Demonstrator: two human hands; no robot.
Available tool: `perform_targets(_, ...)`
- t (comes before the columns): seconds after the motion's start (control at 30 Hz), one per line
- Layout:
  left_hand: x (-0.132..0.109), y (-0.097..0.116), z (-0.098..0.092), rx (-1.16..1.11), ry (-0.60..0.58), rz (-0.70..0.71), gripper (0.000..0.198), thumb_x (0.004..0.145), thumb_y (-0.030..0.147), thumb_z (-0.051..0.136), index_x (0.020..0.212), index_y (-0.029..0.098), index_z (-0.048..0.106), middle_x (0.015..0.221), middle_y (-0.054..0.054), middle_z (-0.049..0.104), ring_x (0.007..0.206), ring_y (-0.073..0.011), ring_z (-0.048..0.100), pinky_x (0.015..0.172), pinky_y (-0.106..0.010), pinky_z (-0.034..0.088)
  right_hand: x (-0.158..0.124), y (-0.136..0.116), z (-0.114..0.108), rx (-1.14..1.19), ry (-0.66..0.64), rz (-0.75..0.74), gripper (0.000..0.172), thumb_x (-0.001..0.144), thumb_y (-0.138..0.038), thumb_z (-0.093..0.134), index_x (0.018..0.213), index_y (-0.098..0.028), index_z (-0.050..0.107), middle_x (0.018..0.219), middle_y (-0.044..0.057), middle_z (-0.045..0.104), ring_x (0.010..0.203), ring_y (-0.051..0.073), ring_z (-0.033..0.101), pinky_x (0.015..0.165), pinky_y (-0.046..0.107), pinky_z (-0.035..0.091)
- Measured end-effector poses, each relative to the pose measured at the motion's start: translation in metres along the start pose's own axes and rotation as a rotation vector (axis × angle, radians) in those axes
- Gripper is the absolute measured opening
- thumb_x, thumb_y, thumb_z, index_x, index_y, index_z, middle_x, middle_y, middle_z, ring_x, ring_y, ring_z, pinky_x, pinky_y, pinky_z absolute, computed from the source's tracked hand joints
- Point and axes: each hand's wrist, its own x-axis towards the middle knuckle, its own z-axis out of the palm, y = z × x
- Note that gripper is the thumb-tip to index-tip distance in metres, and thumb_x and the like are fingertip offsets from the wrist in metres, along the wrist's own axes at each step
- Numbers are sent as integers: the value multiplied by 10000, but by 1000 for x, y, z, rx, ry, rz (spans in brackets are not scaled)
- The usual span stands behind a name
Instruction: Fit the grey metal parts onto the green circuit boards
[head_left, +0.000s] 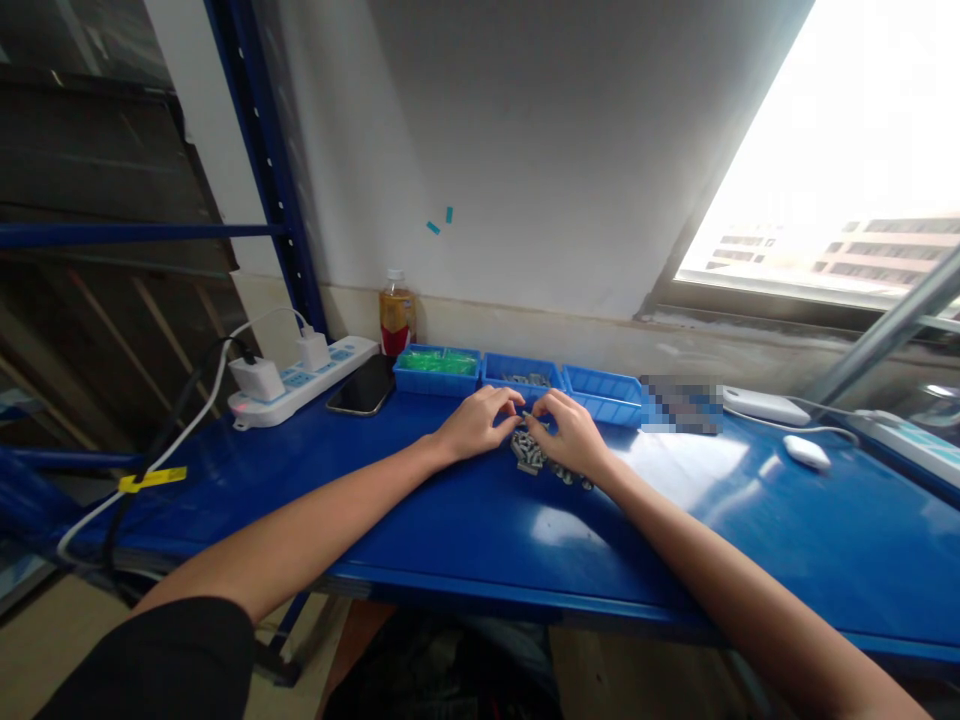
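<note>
My left hand (480, 422) hovers over the blue table with thumb and forefinger curved and a gap between them; nothing shows in it. Close beside it, my right hand (568, 432) has its thumb and fingertips pinched together around something small that I cannot make out. Below the fingertips lies a pile of small grey metal pieces (528, 456). Several metal screws or bolts (574, 479) are partly hidden under my right wrist. Behind my hands stands a blue bin (491, 369) with grey metal parts in it.
Left of that bin, another blue bin (437, 382) holds green pieces; a third blue bin (604, 397) stands right. Farther left are a drink bottle (397, 310), a phone (363, 388) and a power strip (300, 385) with cables. A white case (806, 452) lies right.
</note>
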Motion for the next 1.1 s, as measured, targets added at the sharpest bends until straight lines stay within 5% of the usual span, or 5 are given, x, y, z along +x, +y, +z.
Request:
perform_targets(0.47,0,-4,4,34,26,-37,219,931,293,418,874,171,590,862,-44,647,859,-185,573,800,-306,444,1,3,-8,-41,61,58,140,762,-122,380,664,-221,381,672,12,480,657,174,480,653,301,366)
perform_targets(0.7,0,1,2,1,-9,-10,275,952,300,352,896,175,590,885,-52,641,882,-182,569,822,-296,432,-2,-4,-1,-22,-86,-15,317,745,-172,516,1058,-202,474,892,51,607,819,203,573,736,320,426)
perform_targets(0.9,0,1,1,-4,-68,-10,327,964,289,313,856,170,598,855,-60,636,846,-179,569,794,-287,430,0,-5,-2,-85,-91,-91,113,852,-259,518,942,-212,569,868,58,630,806,198,582,740,310,433)
perform_targets(1.1,-2,4,-1,-34,-19,-31,228,934,293,395,995,172,578,882,-48,640,855,-177,578,793,-283,440,0,-4,-2,-49,-34,-34,158,898,-297,472,817,-203,569,779,44,617,738,181,575,701,296,426)
